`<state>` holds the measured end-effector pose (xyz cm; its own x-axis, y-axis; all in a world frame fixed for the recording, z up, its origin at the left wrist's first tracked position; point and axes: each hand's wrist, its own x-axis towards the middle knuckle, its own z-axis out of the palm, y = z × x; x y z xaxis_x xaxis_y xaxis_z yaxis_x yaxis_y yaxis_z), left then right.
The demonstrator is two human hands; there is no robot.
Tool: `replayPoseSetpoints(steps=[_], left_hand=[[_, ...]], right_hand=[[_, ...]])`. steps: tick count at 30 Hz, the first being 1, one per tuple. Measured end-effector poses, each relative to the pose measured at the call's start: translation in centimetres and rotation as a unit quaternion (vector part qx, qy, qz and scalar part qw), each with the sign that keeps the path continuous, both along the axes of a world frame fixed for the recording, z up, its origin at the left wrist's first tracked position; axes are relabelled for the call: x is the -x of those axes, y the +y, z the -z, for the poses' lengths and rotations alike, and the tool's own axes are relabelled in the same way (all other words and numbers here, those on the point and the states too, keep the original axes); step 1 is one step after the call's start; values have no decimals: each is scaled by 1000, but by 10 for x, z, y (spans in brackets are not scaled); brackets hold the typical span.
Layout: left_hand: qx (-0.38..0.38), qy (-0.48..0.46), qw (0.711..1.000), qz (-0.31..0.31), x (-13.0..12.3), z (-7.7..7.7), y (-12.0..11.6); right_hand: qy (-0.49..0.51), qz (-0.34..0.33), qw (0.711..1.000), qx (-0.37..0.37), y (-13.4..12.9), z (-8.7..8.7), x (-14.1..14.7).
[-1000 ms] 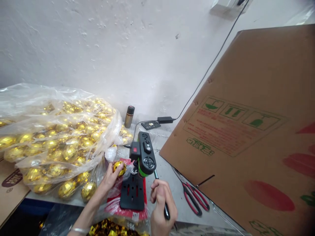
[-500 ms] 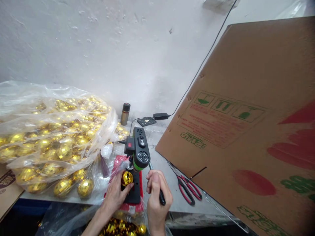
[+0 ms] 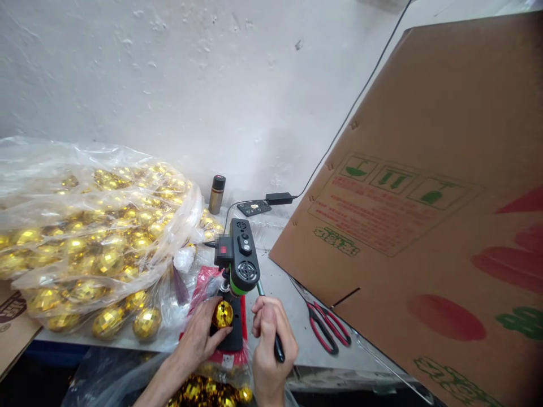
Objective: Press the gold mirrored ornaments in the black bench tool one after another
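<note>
A shiny gold faceted ball (image 3: 223, 314) sits between the thumb and fingers of my left hand (image 3: 202, 332), over the black base (image 3: 232, 338) of a small bench drill press. The press has a black head (image 3: 245, 257) with round vents and a green band underneath. Its lever, ending in a black grip (image 3: 279, 347), is wrapped by the fingers of my right hand (image 3: 274, 336). A red plastic sheet (image 3: 203, 282) lies under the base. The tip of the tool is partly hidden beneath the head.
A clear bag of gold balls (image 3: 97, 243) fills the left side. Behind stand a spray can (image 3: 217, 195) and a black power adapter (image 3: 279, 198). Red-handled pliers (image 3: 324, 328) lie at right by a large cardboard box (image 3: 403, 198). More gold balls (image 3: 207, 390) are below the table edge.
My left hand has moved the gold ball slightly towards me and to the right, away from beneath the head. My right hand keeps its grip on the lever.
</note>
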<state>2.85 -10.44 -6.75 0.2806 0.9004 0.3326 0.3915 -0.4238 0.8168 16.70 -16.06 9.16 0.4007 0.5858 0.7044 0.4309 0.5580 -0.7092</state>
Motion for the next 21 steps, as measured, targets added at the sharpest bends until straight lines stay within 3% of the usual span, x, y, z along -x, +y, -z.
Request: replayPoseSetpoints(steps=[5,11,17,21], left_hand=[[45,-8,999,-4,3,-3,-1],[101,-27,994,-31,1,-14,13],[185,-61,980,50,14,-47,28],[177,-49,982,55,15,-47,29]], right_hand=[[15,0,1000,4,0,1,1],[33,-1,999,16,3,-13,2],[30,5,999,32,3,-22,4],[22,9,999,36,1,-22,4]])
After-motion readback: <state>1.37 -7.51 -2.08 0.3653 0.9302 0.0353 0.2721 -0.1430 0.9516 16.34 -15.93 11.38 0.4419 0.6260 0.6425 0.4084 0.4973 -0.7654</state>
